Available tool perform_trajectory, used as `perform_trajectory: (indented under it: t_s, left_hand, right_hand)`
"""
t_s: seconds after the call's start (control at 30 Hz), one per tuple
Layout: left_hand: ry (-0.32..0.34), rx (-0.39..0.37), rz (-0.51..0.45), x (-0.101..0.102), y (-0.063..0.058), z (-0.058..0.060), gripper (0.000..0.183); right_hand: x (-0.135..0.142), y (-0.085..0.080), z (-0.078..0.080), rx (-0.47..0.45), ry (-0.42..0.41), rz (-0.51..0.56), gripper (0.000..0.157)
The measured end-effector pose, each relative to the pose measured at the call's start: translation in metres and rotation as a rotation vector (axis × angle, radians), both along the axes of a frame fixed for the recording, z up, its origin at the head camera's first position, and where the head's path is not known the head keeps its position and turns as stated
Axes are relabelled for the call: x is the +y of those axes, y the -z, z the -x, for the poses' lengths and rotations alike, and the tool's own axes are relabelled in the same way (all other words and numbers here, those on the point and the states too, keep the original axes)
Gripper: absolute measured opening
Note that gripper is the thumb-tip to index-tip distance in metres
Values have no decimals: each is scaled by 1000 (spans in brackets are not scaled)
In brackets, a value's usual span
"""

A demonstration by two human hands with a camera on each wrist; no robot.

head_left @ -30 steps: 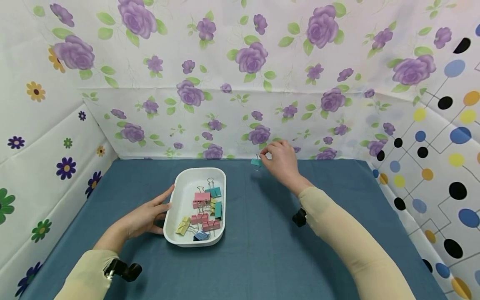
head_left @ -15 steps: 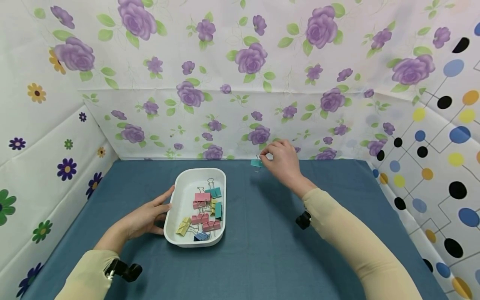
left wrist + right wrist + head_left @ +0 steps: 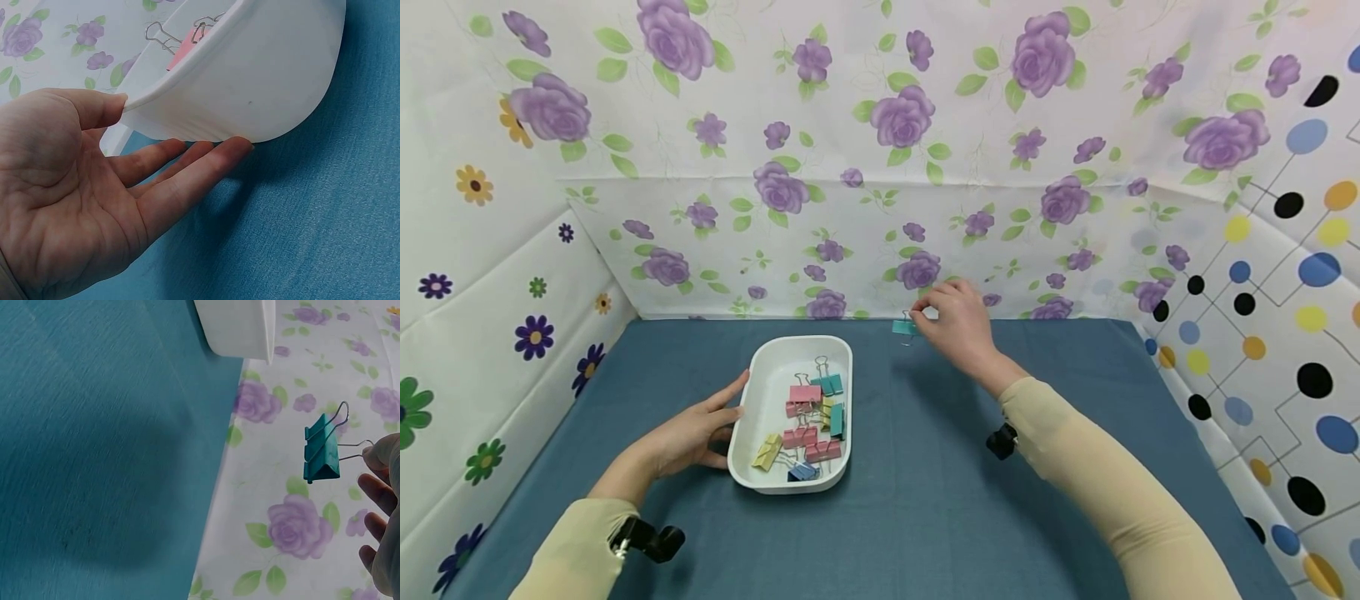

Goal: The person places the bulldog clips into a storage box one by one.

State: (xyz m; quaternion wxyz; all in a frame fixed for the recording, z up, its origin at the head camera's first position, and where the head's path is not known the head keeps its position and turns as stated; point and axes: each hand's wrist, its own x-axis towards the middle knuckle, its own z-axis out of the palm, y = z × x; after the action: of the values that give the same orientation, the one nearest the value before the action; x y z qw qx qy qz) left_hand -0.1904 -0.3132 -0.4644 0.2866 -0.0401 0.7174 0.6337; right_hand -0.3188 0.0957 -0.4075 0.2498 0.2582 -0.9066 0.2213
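Between thumb and index finger, my right hand (image 3: 958, 329) pinches a teal binder clip (image 3: 322, 450) by one wire handle, up near the back edge of the table. The clip's other wire handle sticks out free in the right wrist view. My left hand (image 3: 681, 433) rests against the left side of a white tray (image 3: 269, 75), thumb at the rim and straight fingertips low on its outer wall. Inside the tray lie several binder clips: pink ones (image 3: 805, 393), teal ones (image 3: 829, 384), yellow ones (image 3: 767, 452) and a blue one (image 3: 803, 472).
A blue-grey cloth (image 3: 910, 500) covers the table. Behind it rises a white floral sheet (image 3: 865, 225), with a flower-print sheet (image 3: 490, 317) on the left and a dotted one (image 3: 1270, 350) on the right. Black wrist mounts (image 3: 655, 542) sit on both sleeves.
The right hand has shifted slightly left with the teal binder clip, mostly within the last half second. The left hand and the tray stay in place.
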Motion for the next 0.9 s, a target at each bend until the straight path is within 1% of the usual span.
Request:
perform_trajectory:
  t_s: [0.47,0.73,0.9]
  left_hand:
    - [0,1,6,0,0,0,65]
    - [-2,5,6,1,0,-1,65]
    - [-3,3,6,1,0,-1,65]
  right_hand:
    - [-19,0,-4,4,-48,10,8]
    - [-30,-4,-7,14,-75,14,7]
    - [-37,-6,-7,0,-95,14,9]
